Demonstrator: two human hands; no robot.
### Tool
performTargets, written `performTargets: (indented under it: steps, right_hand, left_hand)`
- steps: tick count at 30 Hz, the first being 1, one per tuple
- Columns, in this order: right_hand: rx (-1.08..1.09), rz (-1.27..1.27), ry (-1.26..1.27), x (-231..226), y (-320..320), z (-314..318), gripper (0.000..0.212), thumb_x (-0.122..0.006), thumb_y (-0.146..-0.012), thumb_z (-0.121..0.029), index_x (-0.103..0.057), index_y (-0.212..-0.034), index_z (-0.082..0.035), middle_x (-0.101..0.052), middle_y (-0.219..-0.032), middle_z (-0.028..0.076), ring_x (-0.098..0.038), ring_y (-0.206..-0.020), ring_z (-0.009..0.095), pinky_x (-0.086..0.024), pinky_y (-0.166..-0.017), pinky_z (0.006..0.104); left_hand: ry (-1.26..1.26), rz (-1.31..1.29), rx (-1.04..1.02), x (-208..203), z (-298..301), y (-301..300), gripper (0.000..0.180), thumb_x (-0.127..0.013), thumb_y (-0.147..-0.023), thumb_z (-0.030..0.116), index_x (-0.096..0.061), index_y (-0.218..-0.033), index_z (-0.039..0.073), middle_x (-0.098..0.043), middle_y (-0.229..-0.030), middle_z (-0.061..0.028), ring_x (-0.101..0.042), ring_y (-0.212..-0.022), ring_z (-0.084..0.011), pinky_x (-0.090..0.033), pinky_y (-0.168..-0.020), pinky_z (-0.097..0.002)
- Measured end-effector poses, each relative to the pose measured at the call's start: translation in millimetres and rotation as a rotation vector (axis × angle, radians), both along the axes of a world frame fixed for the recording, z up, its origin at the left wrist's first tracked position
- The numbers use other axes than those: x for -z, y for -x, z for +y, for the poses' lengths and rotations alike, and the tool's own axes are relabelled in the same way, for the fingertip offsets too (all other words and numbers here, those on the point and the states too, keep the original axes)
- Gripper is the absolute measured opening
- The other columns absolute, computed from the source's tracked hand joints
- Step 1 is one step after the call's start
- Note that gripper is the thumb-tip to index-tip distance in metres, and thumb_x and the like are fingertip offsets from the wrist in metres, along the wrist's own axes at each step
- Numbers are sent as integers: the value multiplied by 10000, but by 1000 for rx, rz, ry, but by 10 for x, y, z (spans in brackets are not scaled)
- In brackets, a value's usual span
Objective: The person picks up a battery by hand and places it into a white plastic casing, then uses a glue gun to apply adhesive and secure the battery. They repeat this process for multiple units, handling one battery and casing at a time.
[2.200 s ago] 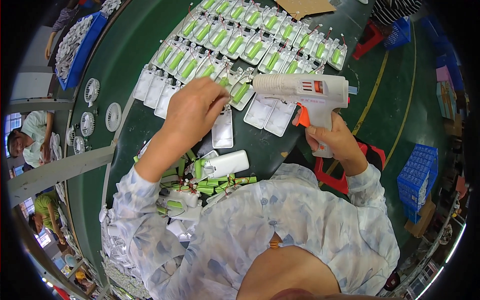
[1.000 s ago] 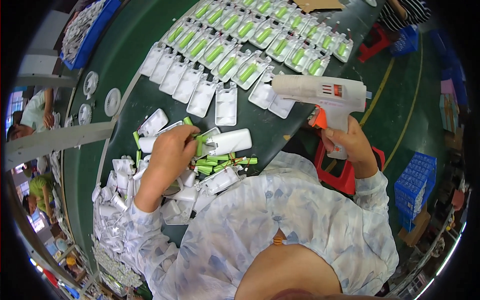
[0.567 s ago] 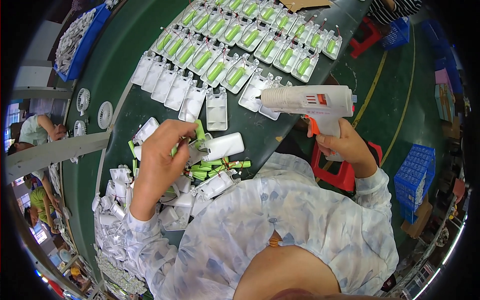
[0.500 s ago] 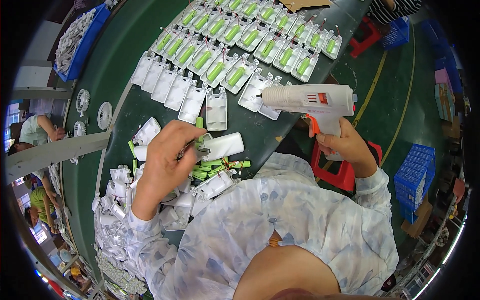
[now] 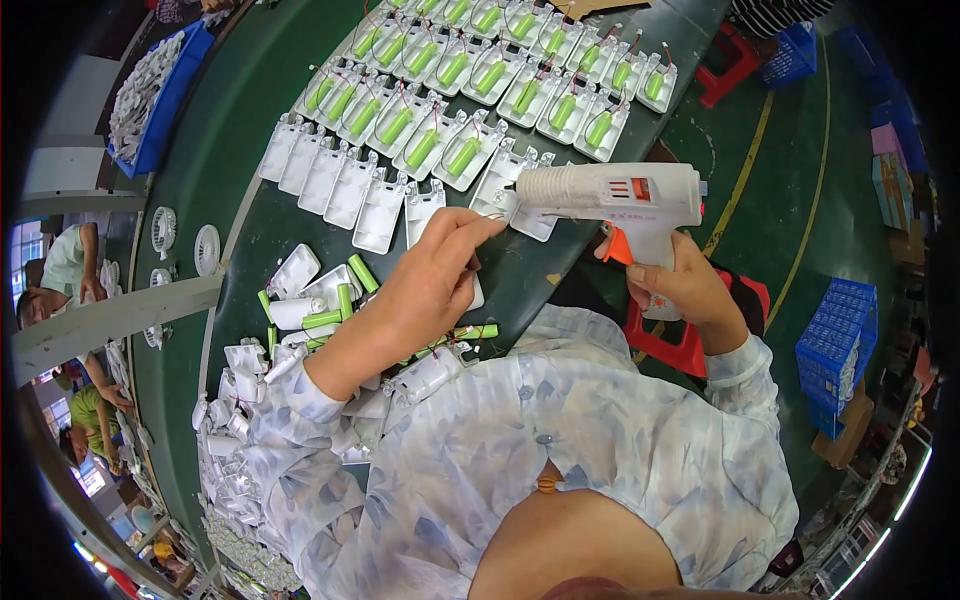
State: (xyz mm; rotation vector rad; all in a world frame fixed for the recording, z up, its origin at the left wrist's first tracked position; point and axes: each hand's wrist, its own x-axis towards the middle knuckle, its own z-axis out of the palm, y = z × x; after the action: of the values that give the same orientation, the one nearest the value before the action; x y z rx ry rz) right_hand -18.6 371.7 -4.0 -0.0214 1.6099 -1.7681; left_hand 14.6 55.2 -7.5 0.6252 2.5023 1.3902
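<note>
My left hand (image 5: 430, 285) reaches up over the green table (image 5: 240, 230), fingers pinched near an empty white housing (image 5: 425, 205); the green battery it picked up is hidden inside the hand. In my right hand (image 5: 685, 290) is a white glue gun (image 5: 610, 190) with an orange trigger. Its nozzle points left, just above another white housing (image 5: 500, 180) and close to my left fingertips. A pile of loose green batteries (image 5: 330, 310) and white parts lies below my left wrist.
Rows of white housings with green batteries fitted (image 5: 470, 90) fill the far table; empty housings (image 5: 340, 180) lie nearer. A blue bin (image 5: 160, 90) stands far left, a red stool (image 5: 690, 340) and blue crates (image 5: 835, 340) on the right. Other people (image 5: 60, 280) work at left.
My left hand took a green battery from the pile and moved up and right toward the empty housings. The glue gun shifted slightly left and lower, toward that hand.
</note>
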Motion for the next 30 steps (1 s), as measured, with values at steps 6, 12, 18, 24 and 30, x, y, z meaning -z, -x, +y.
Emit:
performTargets:
  steps: [6,12,18,24,30]
  right_hand:
    - [11,-19,5,22,-7,21,398,-645,-875,-109,-542,-1231,35,-662,-1050,95,-541,-611,113,-478,-591,277]
    - [36,11,19,99,-41,43,475,-694,-856,-202,-554,-1244,33,-616,-839,50,-536,-578,117,-440,-543,272]
    - [66,-5,-11,79,-59,25,476,-686,-840,-206,-561,-1229,38,-596,-793,44,-536,-568,119,-440,-542,271]
    - [74,-1,-11,116,-85,46,510,-703,-832,-240,-555,-1236,34,-591,-769,44,-541,-566,120,-440,-540,272]
    - [79,24,-24,131,-91,45,526,-695,-836,-250,-544,-1253,33,-638,-843,66,-542,-567,119,-444,-539,272]
  left_hand:
    - [216,23,-49,39,14,64,676,-536,-756,-184,-466,-1391,39,-500,-1184,-146,-598,-878,-246,-526,-753,-327]
    - [173,98,112,-194,17,56,728,-562,-725,-188,-457,-1406,46,-519,-1226,-160,-625,-947,-295,-546,-765,-353]
    - [251,234,264,-55,16,49,717,-619,-689,-178,-502,-1365,30,-517,-1274,-179,-636,-1006,-367,-553,-802,-393]
    - [270,154,231,3,110,133,538,-645,-699,-128,-598,-1217,10,-584,-1140,-157,-631,-959,-360,-543,-776,-412]
    - [531,482,471,61,295,119,203,-649,-741,83,-648,-938,33,-535,-874,-85,-574,-793,-254,-475,-670,-376]
